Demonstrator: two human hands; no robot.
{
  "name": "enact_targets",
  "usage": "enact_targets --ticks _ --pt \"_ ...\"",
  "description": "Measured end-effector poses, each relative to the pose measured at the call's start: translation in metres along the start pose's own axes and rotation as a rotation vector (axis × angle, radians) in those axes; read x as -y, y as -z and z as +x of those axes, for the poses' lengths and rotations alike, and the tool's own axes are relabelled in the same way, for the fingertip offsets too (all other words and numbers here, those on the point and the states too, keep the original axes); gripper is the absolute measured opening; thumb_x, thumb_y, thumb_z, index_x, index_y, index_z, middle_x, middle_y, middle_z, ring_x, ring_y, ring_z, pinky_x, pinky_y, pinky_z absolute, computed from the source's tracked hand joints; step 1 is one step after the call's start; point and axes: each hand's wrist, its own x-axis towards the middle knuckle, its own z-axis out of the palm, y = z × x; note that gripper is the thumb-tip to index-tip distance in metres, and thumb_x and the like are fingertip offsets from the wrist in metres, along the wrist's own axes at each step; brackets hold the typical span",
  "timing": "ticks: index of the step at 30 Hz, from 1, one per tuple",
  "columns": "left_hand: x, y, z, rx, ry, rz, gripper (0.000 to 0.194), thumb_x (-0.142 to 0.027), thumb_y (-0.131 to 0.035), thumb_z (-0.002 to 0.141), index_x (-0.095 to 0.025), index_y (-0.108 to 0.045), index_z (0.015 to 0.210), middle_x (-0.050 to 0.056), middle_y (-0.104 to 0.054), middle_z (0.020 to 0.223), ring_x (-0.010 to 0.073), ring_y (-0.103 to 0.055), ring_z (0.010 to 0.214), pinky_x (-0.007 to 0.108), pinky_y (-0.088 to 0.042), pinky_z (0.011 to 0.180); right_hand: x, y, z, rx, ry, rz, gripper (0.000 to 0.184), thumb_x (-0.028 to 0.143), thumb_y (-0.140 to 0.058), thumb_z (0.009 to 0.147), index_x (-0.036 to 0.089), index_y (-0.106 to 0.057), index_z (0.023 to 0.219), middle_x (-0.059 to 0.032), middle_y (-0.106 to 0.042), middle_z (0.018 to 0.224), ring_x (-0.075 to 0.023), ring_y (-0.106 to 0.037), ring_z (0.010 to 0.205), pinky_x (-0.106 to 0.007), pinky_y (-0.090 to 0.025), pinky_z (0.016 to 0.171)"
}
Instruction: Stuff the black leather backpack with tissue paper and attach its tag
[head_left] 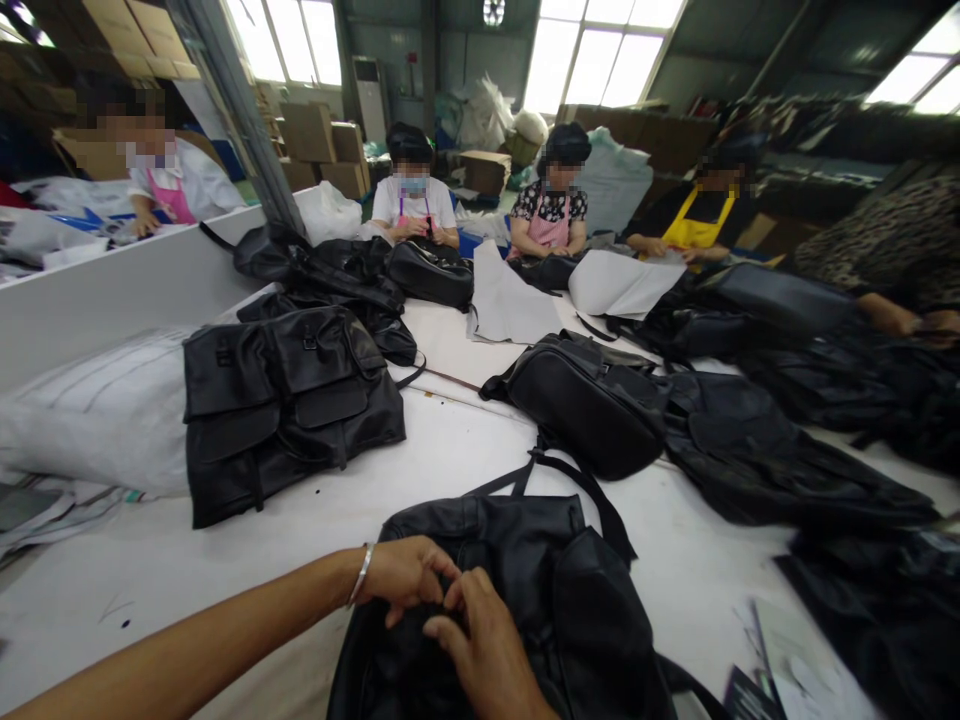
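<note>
A black leather-look backpack [517, 550] lies on the white table right in front of me, its straps spread toward the far side and the lower right. Over its left part, my left hand [412, 580], with a silver bangle at the wrist, has its fingers curled and pinched. Close against it, my right hand [480, 630] is bent inward, thumb and fingers drawn together. The fingertips of both hands nearly meet at the bag's surface. Whatever small part they pinch there is hidden by the fingers.
Another black backpack [292, 400] lies at the left beside a white sack [97, 410]. More black bags [592, 400] cover the right side. Papers [795, 650] lie at the lower right. Several people work across the table, near grey sheets [517, 300]. A metal post [240, 110] stands at the left.
</note>
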Motion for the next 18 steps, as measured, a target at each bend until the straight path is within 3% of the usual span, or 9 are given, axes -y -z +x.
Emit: enact_targets --ticks 5,9,14,18 --pt "-0.007 0.0 -0.001 0.028 0.016 -0.055 0.051 -0.015 -0.054 0.059 -0.018 -0.068 0.108 -0.007 -0.045 0.047 0.0052 -0.029 0.03 0.017 -0.043 0.03 -0.007 0.022 0.003 0.163 -0.056 0.243 0.011 0.014 -0.057 0.075 0.018 -0.059 0.086 0.0015 -0.06 0.072 -0.0151 -0.058 0.067 -0.027 -0.042 0.063" --pt "-0.015 -0.004 -0.005 0.068 0.006 -0.079 0.046 -0.014 -0.053 0.061 -0.019 -0.07 0.104 -0.007 -0.042 0.045 0.005 -0.026 0.03 0.017 -0.044 0.031 -0.014 0.017 0.009 0.194 -0.157 0.407 0.014 0.015 -0.062 0.07 0.018 -0.053 0.08 0.0044 -0.058 0.059 -0.0135 -0.055 0.053 -0.024 -0.04 0.053" --pt "-0.021 -0.009 -0.001 0.068 0.022 -0.108 0.044 -0.012 -0.049 0.055 -0.018 -0.07 0.093 -0.002 -0.059 0.064 0.0037 -0.029 0.03 0.016 -0.041 0.027 -0.011 -0.003 0.014 0.018 -0.168 0.079 0.029 0.018 -0.076 0.063 0.02 -0.049 0.074 0.0041 -0.056 0.063 -0.0141 -0.053 0.057 -0.024 -0.031 0.053" --pt "-0.022 -0.008 0.003 0.056 0.044 -0.093 0.03 -0.011 -0.051 0.053 -0.017 -0.064 0.079 -0.006 -0.049 0.051 0.0054 -0.028 0.029 0.016 -0.037 0.025 -0.019 -0.006 0.014 -0.072 -0.118 -0.117 0.042 0.029 -0.085 0.059 0.02 -0.054 0.086 0.0035 -0.06 0.07 -0.0159 -0.055 0.064 -0.025 -0.029 0.057"
